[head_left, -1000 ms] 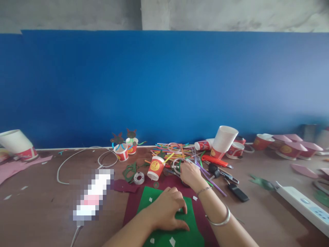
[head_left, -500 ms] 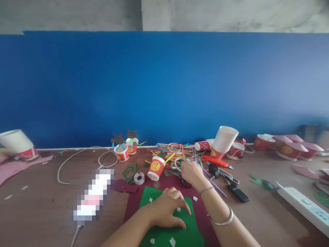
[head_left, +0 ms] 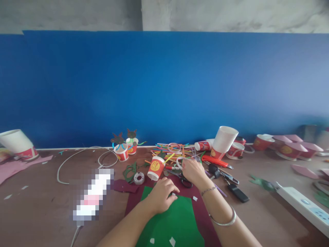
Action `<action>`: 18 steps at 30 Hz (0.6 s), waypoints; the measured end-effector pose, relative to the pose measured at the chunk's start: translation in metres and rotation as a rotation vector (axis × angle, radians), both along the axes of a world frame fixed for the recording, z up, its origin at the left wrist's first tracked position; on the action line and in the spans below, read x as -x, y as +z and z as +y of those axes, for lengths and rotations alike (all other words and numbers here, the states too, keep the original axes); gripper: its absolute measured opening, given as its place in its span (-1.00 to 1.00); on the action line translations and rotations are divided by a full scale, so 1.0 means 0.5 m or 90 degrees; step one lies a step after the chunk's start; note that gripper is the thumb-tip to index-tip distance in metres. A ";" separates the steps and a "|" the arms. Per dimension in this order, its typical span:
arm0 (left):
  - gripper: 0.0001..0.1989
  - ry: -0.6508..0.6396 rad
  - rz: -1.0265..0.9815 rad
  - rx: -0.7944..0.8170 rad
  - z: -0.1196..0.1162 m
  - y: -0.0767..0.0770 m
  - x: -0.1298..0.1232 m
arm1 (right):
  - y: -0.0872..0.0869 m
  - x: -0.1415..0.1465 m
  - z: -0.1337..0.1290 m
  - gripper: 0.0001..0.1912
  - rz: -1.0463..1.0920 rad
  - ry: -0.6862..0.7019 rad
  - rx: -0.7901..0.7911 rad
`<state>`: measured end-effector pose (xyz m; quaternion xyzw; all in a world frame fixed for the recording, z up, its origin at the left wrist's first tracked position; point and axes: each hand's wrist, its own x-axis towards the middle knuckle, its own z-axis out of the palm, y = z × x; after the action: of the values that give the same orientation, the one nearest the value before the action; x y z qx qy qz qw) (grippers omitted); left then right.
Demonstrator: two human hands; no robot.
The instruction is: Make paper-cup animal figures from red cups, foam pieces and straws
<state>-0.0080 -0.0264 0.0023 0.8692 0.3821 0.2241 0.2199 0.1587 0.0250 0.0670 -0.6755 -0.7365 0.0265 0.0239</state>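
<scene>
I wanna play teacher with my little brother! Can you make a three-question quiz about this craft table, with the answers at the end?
1. True or false: the green sheet lies on top of the dark red sheet.

2. Which of these is nearest the right hand?
A) power strip
B) scissors
C) pink cones

3. Fill the gap: seen from the person's side, the roll of tape is to the ____ of the cup nearest the green sheet.

Key:
1. True
2. B
3. left
</scene>
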 end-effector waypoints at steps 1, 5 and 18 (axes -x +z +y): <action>-0.79 0.012 -0.001 -0.007 0.002 -0.003 0.001 | 0.002 0.000 -0.001 -0.79 0.004 -0.002 -0.003; -0.84 0.025 0.000 -0.032 0.005 -0.014 0.000 | 0.008 0.000 -0.003 -0.81 0.010 -0.006 -0.011; -0.92 0.100 -0.161 -0.043 0.004 -0.019 -0.001 | 0.027 -0.010 -0.004 -0.93 0.216 0.069 0.040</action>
<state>-0.0074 -0.0245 -0.0073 0.8083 0.4102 0.3612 0.2188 0.1636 0.0229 0.0806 -0.6212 -0.7559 0.1644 0.1253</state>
